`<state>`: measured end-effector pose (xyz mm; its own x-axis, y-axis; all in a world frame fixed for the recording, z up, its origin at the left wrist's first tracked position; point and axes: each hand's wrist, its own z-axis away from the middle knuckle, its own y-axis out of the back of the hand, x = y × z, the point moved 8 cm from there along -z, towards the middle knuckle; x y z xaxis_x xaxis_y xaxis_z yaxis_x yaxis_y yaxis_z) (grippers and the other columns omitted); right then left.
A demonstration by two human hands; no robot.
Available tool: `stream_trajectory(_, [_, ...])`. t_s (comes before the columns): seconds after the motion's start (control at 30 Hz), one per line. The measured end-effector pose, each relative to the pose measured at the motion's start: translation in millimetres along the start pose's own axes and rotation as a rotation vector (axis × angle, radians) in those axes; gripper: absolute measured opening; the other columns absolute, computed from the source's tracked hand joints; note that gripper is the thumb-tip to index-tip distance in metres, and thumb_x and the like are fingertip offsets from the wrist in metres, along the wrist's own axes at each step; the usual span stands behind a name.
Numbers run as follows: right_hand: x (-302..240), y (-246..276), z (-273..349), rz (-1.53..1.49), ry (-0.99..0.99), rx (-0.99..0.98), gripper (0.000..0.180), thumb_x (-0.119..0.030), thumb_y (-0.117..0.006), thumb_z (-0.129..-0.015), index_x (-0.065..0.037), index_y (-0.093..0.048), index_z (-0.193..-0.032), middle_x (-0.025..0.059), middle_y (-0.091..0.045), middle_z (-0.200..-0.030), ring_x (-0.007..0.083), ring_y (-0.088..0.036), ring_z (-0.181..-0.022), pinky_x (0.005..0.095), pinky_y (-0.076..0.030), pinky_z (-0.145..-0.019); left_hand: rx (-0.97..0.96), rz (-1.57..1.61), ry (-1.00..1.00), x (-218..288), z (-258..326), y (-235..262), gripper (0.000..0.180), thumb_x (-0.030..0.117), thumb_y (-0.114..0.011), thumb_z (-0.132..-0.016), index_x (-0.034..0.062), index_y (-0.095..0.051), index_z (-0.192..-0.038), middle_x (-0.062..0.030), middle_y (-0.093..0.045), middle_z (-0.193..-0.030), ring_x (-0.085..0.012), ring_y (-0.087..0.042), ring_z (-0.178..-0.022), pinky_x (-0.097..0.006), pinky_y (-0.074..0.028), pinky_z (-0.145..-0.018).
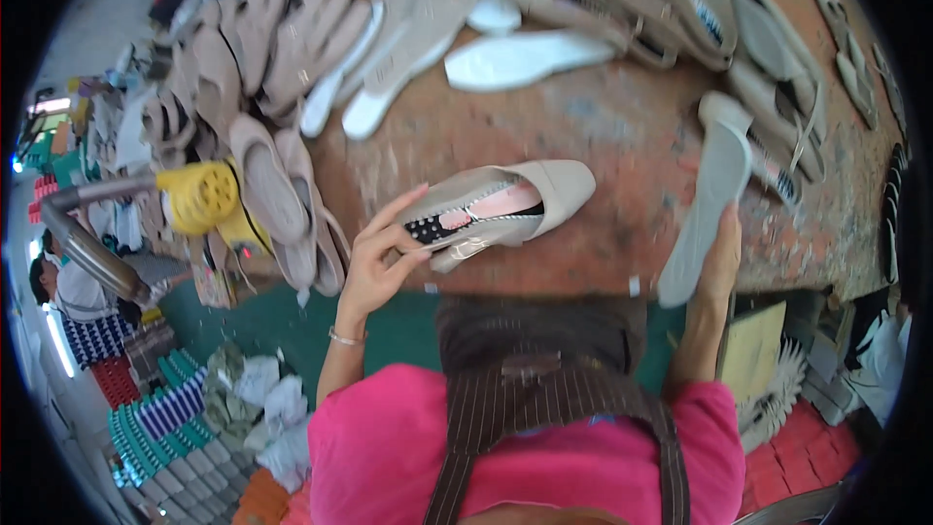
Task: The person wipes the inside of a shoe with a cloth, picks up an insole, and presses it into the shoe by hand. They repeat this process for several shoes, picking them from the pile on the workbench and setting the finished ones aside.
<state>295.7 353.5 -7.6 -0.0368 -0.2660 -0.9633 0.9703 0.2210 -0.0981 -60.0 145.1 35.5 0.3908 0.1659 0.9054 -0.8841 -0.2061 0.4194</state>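
A beige slingback-style shoe upper, with a dotted black lining and a pink patch inside, lies on its side on the worn workbench. My left hand is closed on its heel end, thumb and fingers pinching the rim. Over to the right, my right hand grips a flat grey shoe sole along its edge. The sole is held upright-on, toe end pointing away from me, apart from the upper. Part of the right fingers is hidden behind the sole.
White soles and beige insoles lie at the back. Pairs of beige shoes line the left, more the far right. A yellow vented device on a metal pipe juts in. Stacked crates stand lower left.
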Motion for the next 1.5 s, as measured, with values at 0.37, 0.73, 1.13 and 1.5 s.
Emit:
stream_trajectory(0.37, [12,-214,63,0.931,0.952,-0.679,0.03,-0.011,-0.07,-0.072,-0.008,-0.075,-0.102,0.0101,-0.064,-0.114,0.0245,-0.059,-0.105,0.0389,-0.044,-0.092,0.653,0.197,0.378,-92,77,-23,0.047,0.006,-0.071,-0.087,-0.0007,-0.057,-0.131,-0.0099,-0.055,-0.111,-0.0125,-0.062,-0.082,-0.023,-0.053,-0.063])
stream_trajectory(0.73, [50,-282,74,0.799,0.831,-0.83,0.024,-0.01,-0.073,-0.072,-0.005,-0.076,-0.095,0.0125,-0.068,-0.108,0.0276,-0.063,-0.1,0.039,-0.052,-0.089,0.719,0.233,0.327,-103,68,-21,0.041,0.005,-0.079,-0.081,-0.0054,-0.064,-0.118,-0.0049,-0.053,-0.09,-0.0088,-0.062,-0.061,-0.022,-0.051,-0.049])
stream_trajectory(1.13, [68,-300,86,0.783,1.027,-1.194,0.041,-0.012,-0.06,-0.079,0.0,-0.065,-0.118,0.016,-0.059,-0.133,0.0281,-0.051,-0.13,0.0396,-0.041,-0.111,0.76,0.322,0.362,-120,54,-18,0.006,-0.001,-0.066,-0.091,-0.0062,-0.067,-0.094,-0.0052,-0.065,-0.085,-0.0067,-0.062,-0.061,-0.022,-0.049,-0.042])
stream_trajectory(1.5, [34,-259,65,1.193,0.871,-0.703,0.034,-0.006,-0.063,-0.074,-0.005,-0.07,-0.108,0.0154,-0.067,-0.118,0.0277,-0.057,-0.123,0.0471,-0.03,-0.116,0.537,-0.028,0.612,-88,53,-23,0.015,0.009,-0.06,-0.094,-0.002,-0.058,-0.085,-0.0122,-0.063,-0.061,-0.0183,-0.064,-0.052,-0.037,-0.048,-0.049])
